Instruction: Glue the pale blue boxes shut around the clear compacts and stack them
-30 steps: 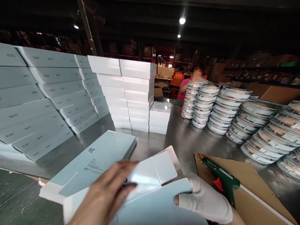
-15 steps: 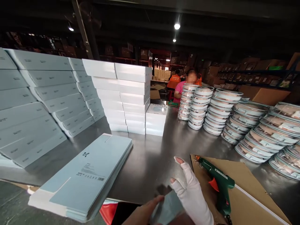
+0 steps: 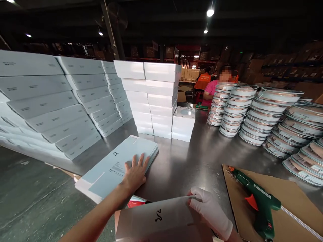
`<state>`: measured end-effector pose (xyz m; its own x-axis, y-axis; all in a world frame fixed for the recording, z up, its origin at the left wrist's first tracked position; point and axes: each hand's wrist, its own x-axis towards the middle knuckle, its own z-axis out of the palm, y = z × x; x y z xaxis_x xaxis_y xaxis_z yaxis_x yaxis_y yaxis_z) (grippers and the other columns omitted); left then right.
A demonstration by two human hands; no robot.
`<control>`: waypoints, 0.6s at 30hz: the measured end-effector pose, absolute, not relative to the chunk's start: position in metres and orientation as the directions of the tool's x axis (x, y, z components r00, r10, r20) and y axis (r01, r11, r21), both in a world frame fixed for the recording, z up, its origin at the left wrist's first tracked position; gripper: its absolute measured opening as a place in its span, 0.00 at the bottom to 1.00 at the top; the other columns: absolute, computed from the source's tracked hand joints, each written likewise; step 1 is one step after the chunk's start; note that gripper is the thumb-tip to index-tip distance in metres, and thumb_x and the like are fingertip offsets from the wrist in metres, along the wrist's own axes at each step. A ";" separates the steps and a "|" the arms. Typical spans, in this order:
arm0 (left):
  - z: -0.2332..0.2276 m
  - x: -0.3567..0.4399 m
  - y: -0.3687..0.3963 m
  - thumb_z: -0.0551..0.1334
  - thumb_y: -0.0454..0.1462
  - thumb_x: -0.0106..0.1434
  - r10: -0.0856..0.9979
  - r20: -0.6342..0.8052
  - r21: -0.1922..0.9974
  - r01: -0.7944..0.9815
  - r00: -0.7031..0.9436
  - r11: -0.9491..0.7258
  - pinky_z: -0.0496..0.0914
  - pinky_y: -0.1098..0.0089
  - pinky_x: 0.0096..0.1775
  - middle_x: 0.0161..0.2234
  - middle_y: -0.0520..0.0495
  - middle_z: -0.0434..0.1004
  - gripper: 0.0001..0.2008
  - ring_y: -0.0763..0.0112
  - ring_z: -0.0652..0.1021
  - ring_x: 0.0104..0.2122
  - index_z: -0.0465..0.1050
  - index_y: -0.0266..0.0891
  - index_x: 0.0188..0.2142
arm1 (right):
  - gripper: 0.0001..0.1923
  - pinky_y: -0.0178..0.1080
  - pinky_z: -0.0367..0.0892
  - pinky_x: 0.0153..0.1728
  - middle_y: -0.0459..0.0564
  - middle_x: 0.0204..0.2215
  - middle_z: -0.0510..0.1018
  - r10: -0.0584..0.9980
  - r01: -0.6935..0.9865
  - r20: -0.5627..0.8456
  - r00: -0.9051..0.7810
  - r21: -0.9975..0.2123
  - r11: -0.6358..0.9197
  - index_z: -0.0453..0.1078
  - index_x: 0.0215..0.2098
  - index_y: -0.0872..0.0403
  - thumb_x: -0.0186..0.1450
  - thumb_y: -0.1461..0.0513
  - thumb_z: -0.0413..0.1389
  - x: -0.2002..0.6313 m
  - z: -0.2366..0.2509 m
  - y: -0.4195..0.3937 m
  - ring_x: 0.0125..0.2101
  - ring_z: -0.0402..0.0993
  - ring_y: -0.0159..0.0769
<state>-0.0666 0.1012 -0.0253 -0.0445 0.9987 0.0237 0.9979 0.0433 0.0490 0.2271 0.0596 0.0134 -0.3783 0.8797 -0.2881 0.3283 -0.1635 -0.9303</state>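
Observation:
My bare left hand [image 3: 135, 173] lies with spread fingers on a pile of flat light-blue printed box blanks [image 3: 106, 168], over the printed text near its right edge. At the table's front edge, my right hand [image 3: 205, 205], in a white glove with bare fingertips, pinches the upper right corner of a folded carton [image 3: 161, 218] bearing a black squiggle logo. The carton's lower part runs out of view. To the right of that hand, a green glue gun [image 3: 254, 198] with an orange trigger and a white glue stick rests on a sheet of brown cardboard [image 3: 290, 201].
White boxes [image 3: 156, 87] stand in high stacks at the back and left of the metal table [image 3: 176, 164]. Several stacks of round clear-lidded packs [image 3: 262, 114] line the right side. A person in pink [image 3: 211, 89] sits beyond them.
My left hand has moved from the front edge onto the pile of blanks. My right hand, open before, now grips the carton, which has come up into view. The camera has turned left.

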 end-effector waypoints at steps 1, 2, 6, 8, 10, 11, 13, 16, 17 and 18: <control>-0.028 -0.074 0.100 0.61 0.23 0.56 0.999 0.013 0.020 0.999 -0.045 0.045 0.57 0.21 0.57 0.73 0.24 0.51 0.42 0.18 0.53 0.69 0.59 0.32 0.71 | 0.09 0.34 0.58 0.28 0.40 0.22 0.63 0.883 0.326 -0.279 -0.378 -0.933 -0.155 0.65 0.28 0.51 0.57 0.54 0.56 0.227 0.016 0.061 0.27 0.60 0.32; -0.030 -0.081 0.099 0.60 0.23 0.56 0.999 0.006 -0.001 0.999 -0.045 0.045 0.58 0.22 0.57 0.73 0.25 0.51 0.43 0.19 0.54 0.69 0.58 0.33 0.71 | 0.09 0.34 0.58 0.28 0.40 0.22 0.63 0.887 0.326 -0.270 -0.375 -0.934 -0.146 0.65 0.27 0.51 0.56 0.55 0.56 0.228 0.017 0.062 0.27 0.60 0.32; -0.023 -0.106 0.095 0.58 0.27 0.57 0.999 0.009 -0.001 0.999 -0.047 0.047 0.59 0.22 0.56 0.73 0.25 0.54 0.41 0.22 0.56 0.69 0.58 0.35 0.71 | 0.07 0.34 0.59 0.28 0.40 0.22 0.65 0.901 0.338 -0.221 -0.374 -0.937 -0.089 0.67 0.28 0.51 0.57 0.56 0.55 0.231 0.021 0.067 0.26 0.61 0.32; -0.015 -0.105 0.090 0.57 0.28 0.60 0.999 0.037 0.050 0.998 -0.040 0.038 0.56 0.20 0.56 0.72 0.22 0.56 0.37 0.22 0.55 0.70 0.60 0.32 0.70 | 0.06 0.33 0.58 0.29 0.40 0.22 0.66 0.903 0.355 -0.188 -0.387 -0.934 -0.042 0.68 0.27 0.52 0.57 0.58 0.55 0.231 0.024 0.071 0.26 0.62 0.31; -0.007 -0.089 0.079 0.54 0.32 0.66 0.998 0.067 0.143 0.989 0.014 -0.023 0.55 0.24 0.60 0.71 0.23 0.59 0.31 0.29 0.57 0.70 0.61 0.32 0.69 | 0.05 0.32 0.57 0.27 0.40 0.22 0.67 0.899 0.383 -0.159 -0.408 -0.924 0.011 0.69 0.26 0.52 0.57 0.60 0.56 0.230 0.030 0.077 0.26 0.62 0.30; -0.004 -0.077 0.071 0.52 0.35 0.69 0.995 0.078 0.204 0.976 0.062 -0.076 0.57 0.32 0.63 0.69 0.26 0.63 0.28 0.36 0.61 0.70 0.62 0.34 0.68 | 0.05 0.32 0.57 0.27 0.40 0.22 0.68 0.897 0.398 -0.141 -0.420 -0.917 0.042 0.70 0.26 0.53 0.58 0.60 0.56 0.229 0.034 0.080 0.26 0.62 0.30; -0.001 -0.048 0.051 0.51 0.41 0.73 0.976 0.058 0.350 0.911 0.209 -0.216 0.71 0.56 0.59 0.61 0.38 0.78 0.23 0.54 0.78 0.60 0.67 0.41 0.64 | 0.05 0.32 0.59 0.26 0.40 0.22 0.69 0.890 0.424 -0.100 -0.445 -0.899 0.111 0.71 0.26 0.52 0.59 0.60 0.57 0.227 0.041 0.085 0.25 0.64 0.30; 0.001 -0.016 0.026 0.48 0.41 0.73 0.956 0.034 0.521 0.811 0.290 -0.265 0.77 0.71 0.35 0.32 0.49 0.86 0.19 0.64 0.85 0.32 0.78 0.43 0.39 | 0.08 0.36 0.68 0.33 0.43 0.26 0.75 0.921 0.484 0.006 -0.390 -0.849 0.211 0.76 0.36 0.51 0.59 0.59 0.58 0.229 0.045 0.082 0.29 0.71 0.35; 0.001 -0.011 0.021 0.47 0.41 0.74 0.961 0.042 0.564 0.787 0.274 -0.250 0.75 0.72 0.31 0.27 0.50 0.83 0.20 0.65 0.83 0.27 0.76 0.43 0.34 | 0.13 0.41 0.70 0.39 0.47 0.32 0.77 0.943 0.521 0.065 -0.326 -0.820 0.236 0.76 0.42 0.51 0.60 0.58 0.58 0.232 0.043 0.078 0.34 0.74 0.40; 0.002 -0.010 0.018 0.46 0.41 0.74 0.968 0.057 0.601 0.765 0.246 -0.230 0.74 0.72 0.30 0.26 0.49 0.81 0.21 0.66 0.82 0.26 0.74 0.43 0.32 | 0.17 0.48 0.70 0.46 0.52 0.38 0.78 0.960 0.562 0.133 -0.247 -0.787 0.253 0.74 0.48 0.53 0.61 0.57 0.58 0.236 0.041 0.072 0.40 0.75 0.46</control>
<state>-0.0099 0.0180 0.0020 0.2456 0.9677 0.0569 0.7654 -0.2296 0.6013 0.2357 0.0718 0.0407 -0.2466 0.9599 0.1330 0.5618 0.2535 -0.7875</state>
